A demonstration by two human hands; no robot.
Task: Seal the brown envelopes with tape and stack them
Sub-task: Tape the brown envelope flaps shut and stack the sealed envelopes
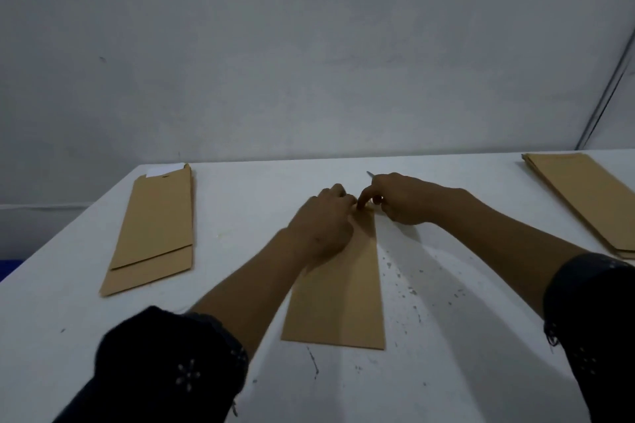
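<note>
Pressing at the far end of a brown envelope [338,288], both hands meet over its top edge in the single head view. This envelope lies flat in the middle of a white table [446,336], its long side running away from the viewer.

Risks, as a judgement: tape cannot be made out under the fingers, so a strip could go on crooked, wrinkle, or stick to a fingertip and lift as the hands draw back. The thin envelope could also slide on the smooth table if pushed sideways, leaving the flap partly open.

The left hand [323,220] rests knuckles-up on the envelope's far left corner, fingers curled down onto the paper; whether it pinches anything cannot be told. The right hand [398,197] comes in from the right, index finger bent and tip pressing down at the far edge, the other fingers loosely curled. A thin grey object [370,174] pokes out just beyond it; what it is cannot be told. Both forearms stretch forward, dark sleeves near the viewer.

A stack of envelopes [153,233] lies at far left, another pile [584,199] at far right.
</note>
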